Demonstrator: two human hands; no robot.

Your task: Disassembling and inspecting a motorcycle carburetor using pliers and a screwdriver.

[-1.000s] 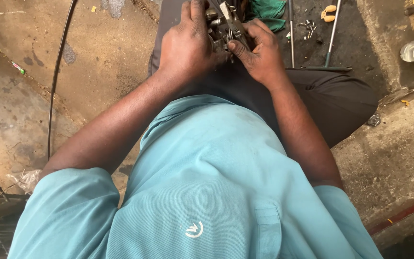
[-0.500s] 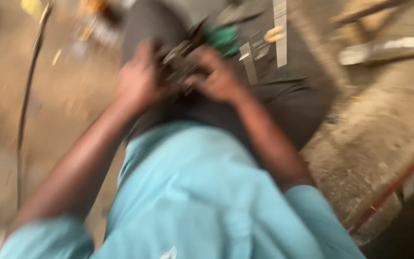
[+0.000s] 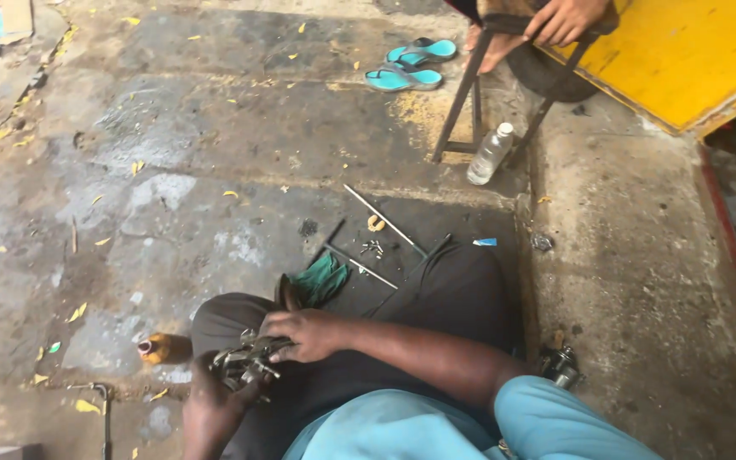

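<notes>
Metal part [image 3: 244,358]: we held it over our lap, above the concrete floor [image 3: 215,170].
Left hand [image 3: 215,405]: we gripped the part from below.
Right hand [image 3: 304,332]: clasped over its top.
Green rag [image 3: 321,279]: just beyond our knee.

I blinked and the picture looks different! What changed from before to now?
The view swung up and away, so the floor, blue sandals and a plastic bottle came into sight. Both hands, left and right, still grip the metal part on the lap.
</notes>
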